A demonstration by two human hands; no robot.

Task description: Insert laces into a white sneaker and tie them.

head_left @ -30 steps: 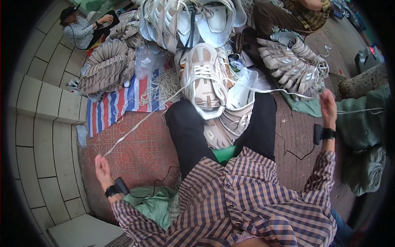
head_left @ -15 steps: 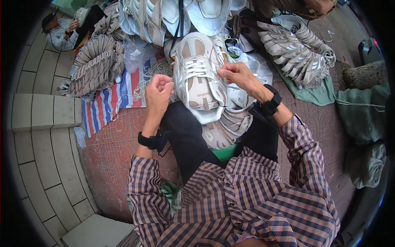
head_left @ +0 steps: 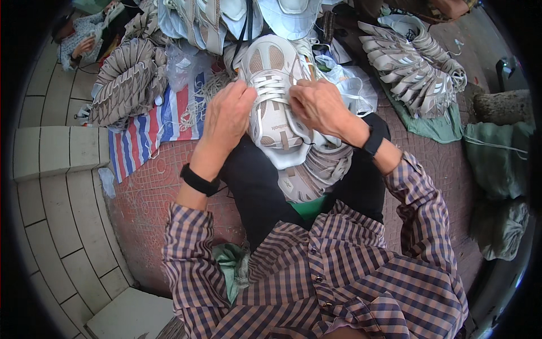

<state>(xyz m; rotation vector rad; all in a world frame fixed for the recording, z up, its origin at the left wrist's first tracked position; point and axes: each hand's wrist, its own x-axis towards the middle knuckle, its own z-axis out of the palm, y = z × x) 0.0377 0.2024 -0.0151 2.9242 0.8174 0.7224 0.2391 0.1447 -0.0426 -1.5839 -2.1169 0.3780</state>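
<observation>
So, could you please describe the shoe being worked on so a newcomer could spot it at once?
Start at the person's dark-trousered lap. On it lies a beige-and-white shoe, toe pointing away, with the left hand and right hand at its white laces. Unlike the stacked shoes around, it lies alone, between both hands.

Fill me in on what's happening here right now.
A seated person in a checked shirt has a beige and white shoe upper on their lap. The left hand and right hand both sit at its white laces, fingers pinching them. More stacked uppers lie around on the brick floor and a striped tarp.
</observation>
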